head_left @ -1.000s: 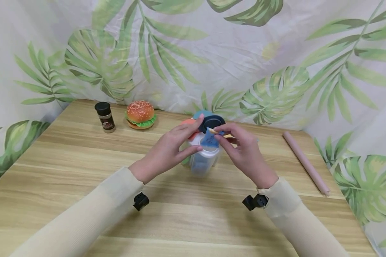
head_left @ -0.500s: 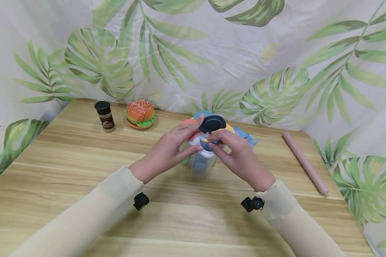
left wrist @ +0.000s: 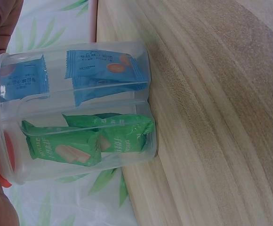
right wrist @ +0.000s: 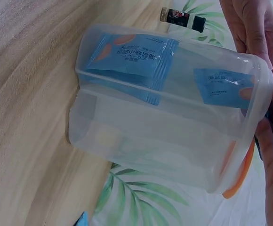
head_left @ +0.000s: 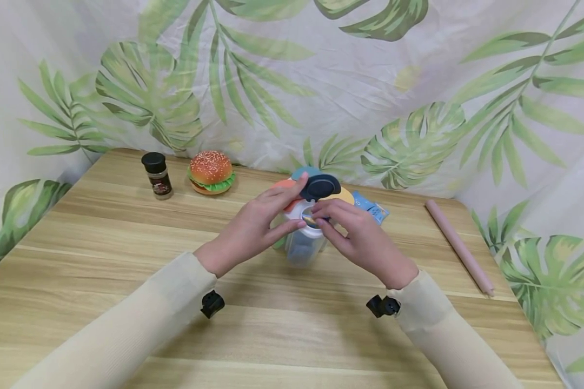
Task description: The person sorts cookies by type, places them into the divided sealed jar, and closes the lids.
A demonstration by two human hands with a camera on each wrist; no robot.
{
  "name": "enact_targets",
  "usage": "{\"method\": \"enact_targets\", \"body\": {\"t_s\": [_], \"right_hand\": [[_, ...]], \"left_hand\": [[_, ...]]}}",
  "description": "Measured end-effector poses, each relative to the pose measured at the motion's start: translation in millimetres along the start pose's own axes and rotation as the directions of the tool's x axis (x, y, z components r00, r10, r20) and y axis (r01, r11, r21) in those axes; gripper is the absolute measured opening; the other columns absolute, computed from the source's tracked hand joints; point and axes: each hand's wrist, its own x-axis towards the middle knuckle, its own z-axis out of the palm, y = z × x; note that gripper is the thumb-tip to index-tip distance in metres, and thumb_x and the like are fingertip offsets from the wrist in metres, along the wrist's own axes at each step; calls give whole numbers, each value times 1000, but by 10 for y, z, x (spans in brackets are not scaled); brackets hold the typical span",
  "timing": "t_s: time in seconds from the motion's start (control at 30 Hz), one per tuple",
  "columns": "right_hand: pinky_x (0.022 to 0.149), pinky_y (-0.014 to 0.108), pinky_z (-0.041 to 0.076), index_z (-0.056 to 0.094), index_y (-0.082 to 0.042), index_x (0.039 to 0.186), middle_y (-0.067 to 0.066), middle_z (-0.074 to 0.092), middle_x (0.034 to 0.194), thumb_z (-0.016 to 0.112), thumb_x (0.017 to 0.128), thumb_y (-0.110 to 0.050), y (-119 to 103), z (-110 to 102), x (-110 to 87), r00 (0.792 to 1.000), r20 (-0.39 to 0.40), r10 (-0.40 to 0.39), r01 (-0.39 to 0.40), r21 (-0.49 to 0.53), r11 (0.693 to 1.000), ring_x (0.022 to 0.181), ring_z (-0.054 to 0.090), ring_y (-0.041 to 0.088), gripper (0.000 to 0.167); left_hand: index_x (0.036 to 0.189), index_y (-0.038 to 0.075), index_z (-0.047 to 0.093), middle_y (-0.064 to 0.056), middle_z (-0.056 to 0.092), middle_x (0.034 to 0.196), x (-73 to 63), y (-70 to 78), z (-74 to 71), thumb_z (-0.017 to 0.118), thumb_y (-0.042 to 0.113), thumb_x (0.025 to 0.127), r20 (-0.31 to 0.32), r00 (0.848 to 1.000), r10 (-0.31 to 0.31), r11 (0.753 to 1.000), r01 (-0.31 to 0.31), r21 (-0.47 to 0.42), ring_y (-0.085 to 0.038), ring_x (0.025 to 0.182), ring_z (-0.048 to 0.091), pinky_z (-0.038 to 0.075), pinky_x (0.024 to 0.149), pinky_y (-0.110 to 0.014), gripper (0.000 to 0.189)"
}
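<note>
The blue packet (right wrist: pixel 221 89) has gone from above the mouth down into the clear container (head_left: pixel 300 249), set toward the back edge of the worktop (head_left: pixel 126 270); it looks mostly in, not yet released. The right hand's (head_left: pixel 365 237) grip pinches its upper end; the left hand (head_left: pixel 253 227) is spread, fingers at the raised dark lid (head_left: pixel 321 187).

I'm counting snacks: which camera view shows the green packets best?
Left wrist: the green packets show large through the clear container, with printing visible. Head offers at most a small greenish patch; the right wrist shows none.
</note>
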Motion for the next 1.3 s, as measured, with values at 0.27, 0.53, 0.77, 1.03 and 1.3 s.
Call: {"method": "enact_targets", "body": {"t_s": [0.27,0.53,0.77,1.03,1.3], "right_hand": [[91,35,62,76,-2,107,9,72,124,67,101,-4,-5,-3,1,999,38,2,0,-45,999,115,71,22,11],[94,37,61,77,0,112,11,72,125,67,101,-4,8,5,-16,1000,13,25,-25,3,1000,122,69,25,15],[93,19,58,78,1,107,18,76,119,63,103,1,67,-78,-45,983,-61,172,-143,332,932,116,72,18,16],[82,25,65,71,15,105,4,81,97,58,106,-3,407,-231,-221,856,-236,460,-248,593,766,88,78,9,22],[82,20,63,70,11,111,-10,76,95,59,108,-19,918,-297,-547,663,-195,723,-542,540,643,86,75,3,32]], "left_hand": [[168,22,26,-8,55,158,-1,0,-9,74,30,99,-3,1000,3,1000,-3,3,-24,147,52,49,118,-45,84],[168,23,26,-8,56,157,8,-14,-15,74,29,99,-7,1000,14,1000,-14,4,-23,146,52,49,118,-43,84],[168,22,25,-8,56,156,30,-16,-15,74,29,99,-12,999,44,999,-44,-2,-23,146,52,48,119,-43,84],[168,20,26,-8,58,154,32,-13,-16,75,28,98,-15,999,38,999,-38,-14,-23,145,52,47,120,-43,85],[168,20,26,-8,57,154,16,-18,-2,76,28,98,-13,999,35,999,-35,-15,-23,146,52,46,120,-43,86]]}}
